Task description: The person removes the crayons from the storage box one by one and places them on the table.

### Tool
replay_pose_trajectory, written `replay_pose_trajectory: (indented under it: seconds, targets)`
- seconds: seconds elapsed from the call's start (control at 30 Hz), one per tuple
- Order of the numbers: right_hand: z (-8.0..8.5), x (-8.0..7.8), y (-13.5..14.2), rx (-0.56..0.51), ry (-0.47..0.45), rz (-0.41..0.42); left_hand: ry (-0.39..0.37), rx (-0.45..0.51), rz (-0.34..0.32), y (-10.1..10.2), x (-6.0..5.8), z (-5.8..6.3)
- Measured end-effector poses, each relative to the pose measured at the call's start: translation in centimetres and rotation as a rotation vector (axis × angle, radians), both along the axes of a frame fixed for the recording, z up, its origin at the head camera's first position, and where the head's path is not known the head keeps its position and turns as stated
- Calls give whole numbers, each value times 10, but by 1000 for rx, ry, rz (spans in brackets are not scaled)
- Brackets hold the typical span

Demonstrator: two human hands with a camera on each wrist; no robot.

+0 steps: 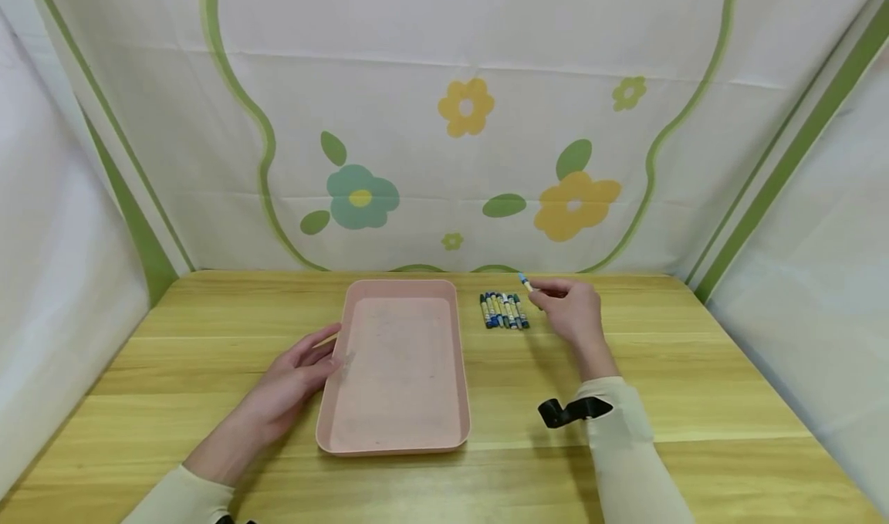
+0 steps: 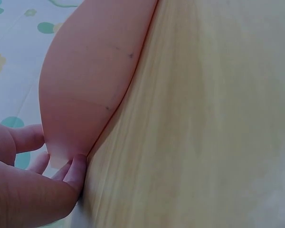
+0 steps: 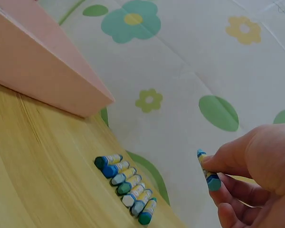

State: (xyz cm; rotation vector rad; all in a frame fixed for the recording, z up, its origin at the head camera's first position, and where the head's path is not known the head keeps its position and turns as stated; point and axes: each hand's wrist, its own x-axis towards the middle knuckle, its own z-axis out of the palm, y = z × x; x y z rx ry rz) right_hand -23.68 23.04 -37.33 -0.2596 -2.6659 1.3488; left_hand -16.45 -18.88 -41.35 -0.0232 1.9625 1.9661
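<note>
My right hand (image 1: 571,308) pinches a light blue crayon (image 3: 210,173) between thumb and fingers, with its tip pointing up and away. It is just right of a row of several blue, green and white crayons (image 1: 503,310) lying side by side on the table. My left hand (image 1: 292,381) touches the left side of a shallow pink tray (image 1: 396,443), its fingers fairly straight and the fingertips at the wall. The same hand (image 2: 35,185) shows close up in the left wrist view, thumb and fingers against the tray's side. Inside, the tray holds nothing.
Wood-grain table (image 1: 694,416) under everything. A white cloth (image 1: 396,92) printed with flowers hangs behind its far edge, and plain white side cloths stand left and right. A black strap (image 1: 576,410) is around the right sleeve.
</note>
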Motion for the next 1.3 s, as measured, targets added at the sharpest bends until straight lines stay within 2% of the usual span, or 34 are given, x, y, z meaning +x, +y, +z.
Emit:
replay_pose_trajectory:
  seconds: [0.37,0.93,1.3]
  targets:
    - [-16,-6,9,-57,-59,-94,5,-3,-10,0,1,1]
    - [-37,-12,6,-42,-153,-41,9,6,-5,-1,6,2]
    - [-39,-10,9,-13,-166,-39,7,17,-6,4,6,2]
